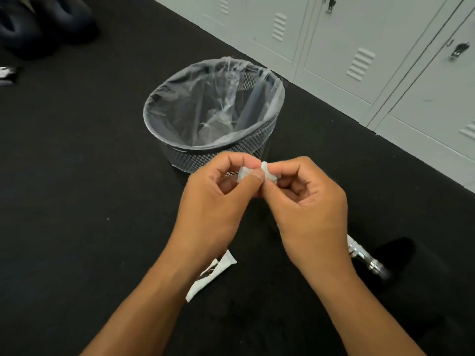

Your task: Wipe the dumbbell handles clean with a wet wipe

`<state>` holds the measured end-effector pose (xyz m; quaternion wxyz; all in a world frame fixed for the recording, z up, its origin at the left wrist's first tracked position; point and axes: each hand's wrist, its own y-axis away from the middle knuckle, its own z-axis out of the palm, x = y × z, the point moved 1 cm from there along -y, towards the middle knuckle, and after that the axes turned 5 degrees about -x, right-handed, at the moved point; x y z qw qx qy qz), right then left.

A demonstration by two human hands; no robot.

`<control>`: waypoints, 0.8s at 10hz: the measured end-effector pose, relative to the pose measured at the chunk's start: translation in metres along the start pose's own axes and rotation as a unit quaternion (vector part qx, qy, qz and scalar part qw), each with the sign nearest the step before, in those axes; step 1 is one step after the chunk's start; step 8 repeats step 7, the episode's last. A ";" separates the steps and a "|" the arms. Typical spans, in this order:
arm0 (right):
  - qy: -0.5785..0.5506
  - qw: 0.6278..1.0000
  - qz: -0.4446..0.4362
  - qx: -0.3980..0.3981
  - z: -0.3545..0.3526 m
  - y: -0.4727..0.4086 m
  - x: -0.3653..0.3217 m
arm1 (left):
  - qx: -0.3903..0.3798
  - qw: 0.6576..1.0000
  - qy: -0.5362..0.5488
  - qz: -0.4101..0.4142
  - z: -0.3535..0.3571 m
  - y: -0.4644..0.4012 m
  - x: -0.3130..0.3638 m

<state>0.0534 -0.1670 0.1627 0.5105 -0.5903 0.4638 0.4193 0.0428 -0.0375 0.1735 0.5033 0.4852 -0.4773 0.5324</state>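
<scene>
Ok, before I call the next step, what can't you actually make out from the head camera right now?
- Wet wipe: bunched between both hands' fingertips; its size and state are hidden.
- Dumbbell: only a chrome handle stretch shows, partly behind the right hand; dark ends blend into the floor.
- Torn packet: partly under the left hand's forearm, print unreadable.
- Dark objects, top left: blurred, cut off.

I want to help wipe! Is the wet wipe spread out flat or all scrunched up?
Scrunched up. The wet wipe is a small crumpled wad pinched between the left hand and right hand.
</scene>
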 end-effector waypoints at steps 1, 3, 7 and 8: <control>-0.008 1.000 -0.011 -0.006 0.011 -0.020 -0.009 | 0.025 0.999 -0.021 0.020 -0.011 -0.015 0.010; 0.008 0.999 -0.050 -0.015 0.037 -0.060 -0.018 | 0.070 0.997 -0.021 0.039 -0.030 -0.045 0.022; 0.262 0.962 -0.070 -0.024 0.049 -0.101 -0.006 | 0.246 0.896 -0.352 0.113 -0.055 -0.060 0.023; 0.262 0.962 -0.070 -0.024 0.049 -0.101 -0.006 | 0.246 0.896 -0.352 0.113 -0.055 -0.060 0.023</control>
